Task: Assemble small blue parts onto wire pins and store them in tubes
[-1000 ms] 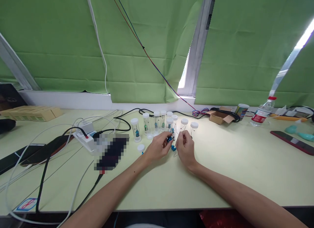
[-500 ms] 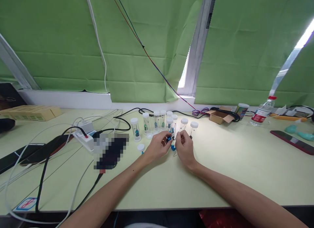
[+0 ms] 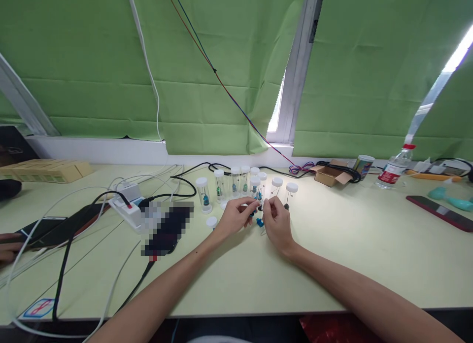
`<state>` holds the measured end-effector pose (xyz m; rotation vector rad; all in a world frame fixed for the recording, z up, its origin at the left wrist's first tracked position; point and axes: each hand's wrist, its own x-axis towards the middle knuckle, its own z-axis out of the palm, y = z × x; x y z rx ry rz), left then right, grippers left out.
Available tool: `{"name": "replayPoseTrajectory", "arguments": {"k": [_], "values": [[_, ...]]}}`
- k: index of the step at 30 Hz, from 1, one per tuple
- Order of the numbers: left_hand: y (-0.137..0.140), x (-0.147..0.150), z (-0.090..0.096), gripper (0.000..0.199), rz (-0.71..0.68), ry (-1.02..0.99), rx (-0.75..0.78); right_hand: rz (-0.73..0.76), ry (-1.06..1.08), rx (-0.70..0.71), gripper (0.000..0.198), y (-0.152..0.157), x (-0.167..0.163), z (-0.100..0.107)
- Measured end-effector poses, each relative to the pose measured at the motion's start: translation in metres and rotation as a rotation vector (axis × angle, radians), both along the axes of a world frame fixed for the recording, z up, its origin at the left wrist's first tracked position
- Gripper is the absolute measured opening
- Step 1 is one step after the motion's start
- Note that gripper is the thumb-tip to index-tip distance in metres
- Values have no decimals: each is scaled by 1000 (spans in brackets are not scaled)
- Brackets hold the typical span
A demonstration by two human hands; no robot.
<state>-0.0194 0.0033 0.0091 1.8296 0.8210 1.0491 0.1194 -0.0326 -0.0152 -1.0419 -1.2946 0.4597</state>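
Above the middle of the table, my left hand (image 3: pixel 238 216) is closed in a pinch, with a small blue-and-dark part (image 3: pixel 253 214) partly hidden at its fingers. My right hand (image 3: pixel 279 223) faces it, also closed, its fingertips pressed together; what they hold is too small to make out. Between the two hands a small bright blue piece (image 3: pixel 260 222) lies on the table. Just behind stand several clear tubes with white caps, among them one with a blue-green item (image 3: pixel 203 194) inside. A white cap (image 3: pixel 212 222) sits left of my left hand.
On the left are a pixelated dark device (image 3: pixel 172 229), a white power strip (image 3: pixel 127 212) and tangled cables. Another person's hand (image 3: pixel 9 247) is beside a phone at the far left. An open cardboard box (image 3: pixel 330 174), a water bottle (image 3: pixel 394 169) and a dark red phone (image 3: pixel 439 213) are on the right.
My left hand's fingers have shifted slightly, covering more of the blue part. My right hand stays nearly in place. Another person's hand has come in at the far left.
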Motion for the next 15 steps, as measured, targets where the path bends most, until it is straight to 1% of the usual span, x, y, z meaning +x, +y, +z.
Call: {"name": "replayPoseTrajectory", "arguments": {"k": [5, 10, 12, 15], "values": [[0, -4, 7, 35, 25, 7, 34, -1, -16, 7, 30, 1, 1, -3], [3, -8, 13, 35, 71, -68, 20, -6, -26, 40, 28, 1, 2, -4], [4, -10, 14, 34, 84, -116, 13, -16, -98, 59, 25, 2, 2, -4], [7, -12, 12, 32, 100, -221, 7, 22, -342, 95, 19, 5, 3, -5]]}}
